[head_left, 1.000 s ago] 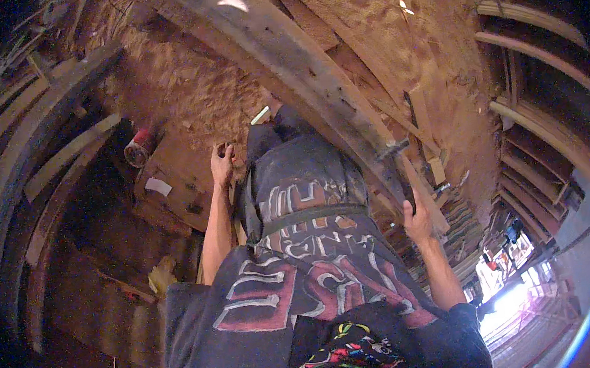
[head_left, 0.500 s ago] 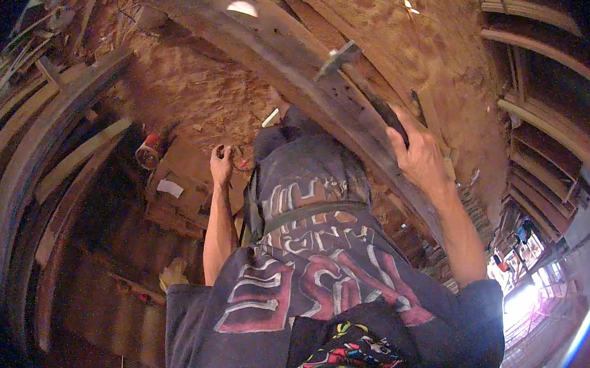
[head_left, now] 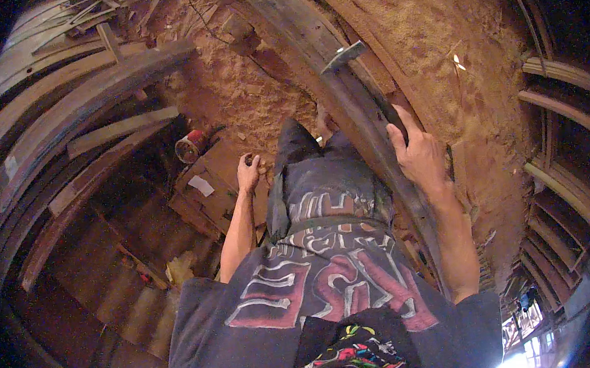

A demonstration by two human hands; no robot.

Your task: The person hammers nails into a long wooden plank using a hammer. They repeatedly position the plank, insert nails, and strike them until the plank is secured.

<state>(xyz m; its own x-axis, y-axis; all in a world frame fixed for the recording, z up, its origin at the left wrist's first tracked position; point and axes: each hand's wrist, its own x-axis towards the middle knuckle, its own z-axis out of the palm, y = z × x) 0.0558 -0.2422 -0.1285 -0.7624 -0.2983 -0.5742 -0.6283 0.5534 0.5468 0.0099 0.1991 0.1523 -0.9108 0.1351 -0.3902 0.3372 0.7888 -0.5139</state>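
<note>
My right hand (head_left: 421, 155) is closed around the dark handle of a hammer (head_left: 343, 57). The hammer's head lies over a long dark timber beam (head_left: 284, 31), which slants from the top middle down past my right side. Whether the head touches the wood, I cannot tell. My left hand (head_left: 248, 173) hangs to the left of my legs, away from the beam. Its fingers are curled with thumb and forefinger close together, and anything small between them is too unclear to name.
Curved wooden planks (head_left: 90, 89) are stacked at the left. A red tin (head_left: 190, 147) and a white paper scrap (head_left: 201, 185) are near my left hand. Sawdust (head_left: 406, 19) covers the ground on both sides of the beam. More timbers (head_left: 564, 114) line the right edge.
The whole view has shifted, so the tin, planks and ground appear farther right. My left hand appears slightly right and lower. The hammer stays in my right hand over the beam.
</note>
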